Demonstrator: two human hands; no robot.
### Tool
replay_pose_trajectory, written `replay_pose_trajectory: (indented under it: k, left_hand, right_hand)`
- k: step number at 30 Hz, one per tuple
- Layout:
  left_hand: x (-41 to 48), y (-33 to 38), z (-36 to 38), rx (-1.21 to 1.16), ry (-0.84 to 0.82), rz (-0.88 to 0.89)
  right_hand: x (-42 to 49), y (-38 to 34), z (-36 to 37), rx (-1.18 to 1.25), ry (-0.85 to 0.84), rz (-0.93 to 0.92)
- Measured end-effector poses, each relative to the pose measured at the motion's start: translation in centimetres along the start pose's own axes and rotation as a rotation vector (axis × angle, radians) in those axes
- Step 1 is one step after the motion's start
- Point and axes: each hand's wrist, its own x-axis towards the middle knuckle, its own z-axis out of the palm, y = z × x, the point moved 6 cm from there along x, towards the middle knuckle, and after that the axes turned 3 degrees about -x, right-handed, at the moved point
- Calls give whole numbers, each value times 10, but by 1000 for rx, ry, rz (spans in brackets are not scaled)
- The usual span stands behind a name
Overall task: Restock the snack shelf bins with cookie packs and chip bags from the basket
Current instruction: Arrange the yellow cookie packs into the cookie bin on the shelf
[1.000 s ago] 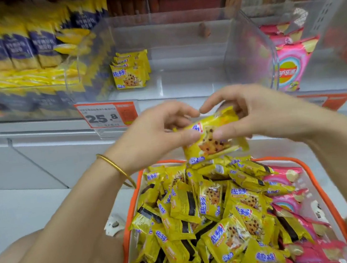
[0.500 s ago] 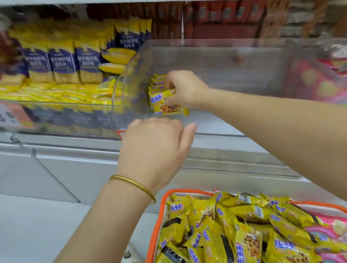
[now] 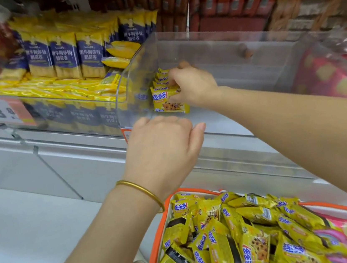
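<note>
My right hand (image 3: pixel 193 85) reaches into the clear plastic shelf bin (image 3: pixel 211 39) and grips a yellow cookie pack (image 3: pixel 164 101) at the front of a short row of the same packs (image 3: pixel 161 76). My left hand (image 3: pixel 161 146), with a gold bangle on the wrist, hovers below the bin's front edge, fingers loosely curled and holding nothing. An orange-rimmed basket (image 3: pixel 159 238) at the bottom right is heaped with yellow cookie packs (image 3: pixel 242 236); a few pink chip bags (image 3: pixel 342 233) lie at its right side.
Left of the bin stand blue-and-yellow wafer packs (image 3: pixel 65 55) behind a clear front, with an orange price tag (image 3: pixel 4 112). Pink chip bags (image 3: pixel 332 77) fill the bin to the right. Red and brown packs (image 3: pixel 229 6) line the back. White floor lies at the lower left.
Both hands held one cookie pack above the basket a second ago. My right hand has carried it up into the bin against the row. My left hand let go and followed upward.
</note>
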Motion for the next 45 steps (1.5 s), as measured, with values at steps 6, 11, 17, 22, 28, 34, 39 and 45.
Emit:
replay_pose_trajectory:
  k: [6, 11, 17, 22, 28, 34, 39, 45]
  left_hand:
    - [-1, 2, -9, -48, 43, 46]
    - [-18, 35, -34, -125, 204, 174]
    - [-47, 77, 5, -222, -121, 171]
    - [-65, 93, 50, -186, -391, 178]
    - [-71, 88, 68, -109, -550, 119]
    - [-76, 96, 70, -555, -833, -49]
    - [-41, 84, 19, -912, -553, -104]
    - [-12, 14, -39, -735, 218, -214]
  right_hand:
    - [-20, -3, -44, 78, 62, 9]
    - [-152, 2, -114, 470, 369, 3]
    - [-281, 20, 35, 299, -362, 167]
    - [-294, 23, 97, 129, -644, 156]
    - [-289, 36, 62, 218, -621, 183]
    - [-288, 52, -26, 537, -361, 286]
    - [-266, 41, -76, 818, -351, 231]
    - [-173, 35, -148, 758, 28, 122]
